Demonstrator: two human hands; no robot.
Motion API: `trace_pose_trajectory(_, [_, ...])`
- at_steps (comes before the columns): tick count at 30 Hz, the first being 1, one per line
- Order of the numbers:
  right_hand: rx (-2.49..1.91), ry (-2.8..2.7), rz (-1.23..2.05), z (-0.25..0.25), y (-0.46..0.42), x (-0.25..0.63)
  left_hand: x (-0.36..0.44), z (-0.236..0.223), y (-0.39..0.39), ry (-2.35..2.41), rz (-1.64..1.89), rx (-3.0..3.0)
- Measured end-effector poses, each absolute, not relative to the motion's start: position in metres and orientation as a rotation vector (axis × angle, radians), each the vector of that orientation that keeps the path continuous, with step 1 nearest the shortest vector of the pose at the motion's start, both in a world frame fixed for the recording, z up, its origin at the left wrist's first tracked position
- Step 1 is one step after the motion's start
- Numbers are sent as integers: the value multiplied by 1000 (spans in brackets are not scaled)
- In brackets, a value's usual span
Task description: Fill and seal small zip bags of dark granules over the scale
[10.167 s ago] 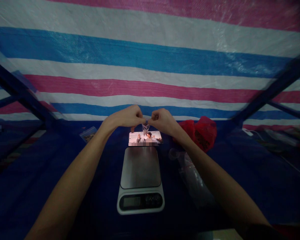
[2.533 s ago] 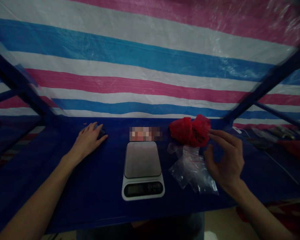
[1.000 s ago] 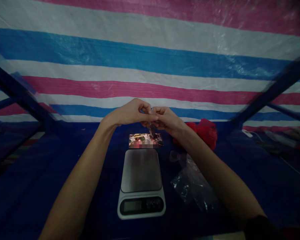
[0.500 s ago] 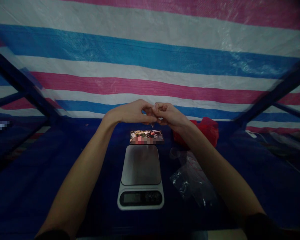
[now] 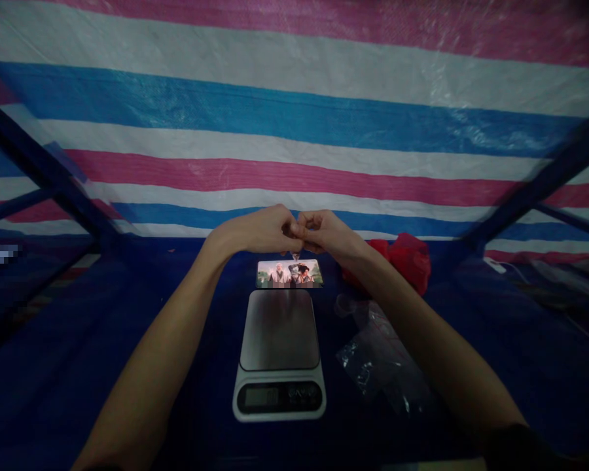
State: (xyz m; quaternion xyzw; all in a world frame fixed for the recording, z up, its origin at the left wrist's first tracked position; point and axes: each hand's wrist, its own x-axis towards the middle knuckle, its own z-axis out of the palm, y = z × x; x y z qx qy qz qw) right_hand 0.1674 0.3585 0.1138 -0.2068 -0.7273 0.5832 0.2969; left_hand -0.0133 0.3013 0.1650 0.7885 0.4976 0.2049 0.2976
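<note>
Head view: left hand (image 5: 258, 230) and right hand (image 5: 326, 234) meet fingertip to fingertip above the phone (image 5: 289, 273), both grips pinched on a small clear plastic bag (image 5: 295, 250) hanging between them; contents too small to tell. Bag looks thin, limp, light and slick, so likely best held at the top edge. Below: kitchen scale (image 5: 279, 355), brushed steel plate, white plastic body. Right of it, loose clear zip bags (image 5: 380, 363), crinkly, and a red mesh-like bag (image 5: 411, 260). Worktop (image 5: 78, 340) covered in dark blue sheet.
</note>
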Motion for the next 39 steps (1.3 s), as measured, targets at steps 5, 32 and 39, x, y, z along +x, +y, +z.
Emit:
trace_pose_trajectory(5, [-537, -1947, 1534, 115, 357, 168, -20, 164, 304, 1292, 465, 2156])
trace_pose_trajectory(32, [-567, -2113, 1194, 119, 363, 170, -29, 156, 314, 1207, 525, 2067])
trace_pose_trajectory(39, [-615, -2157, 1160, 122, 362, 170, -25, 153, 315, 1262, 492, 2046])
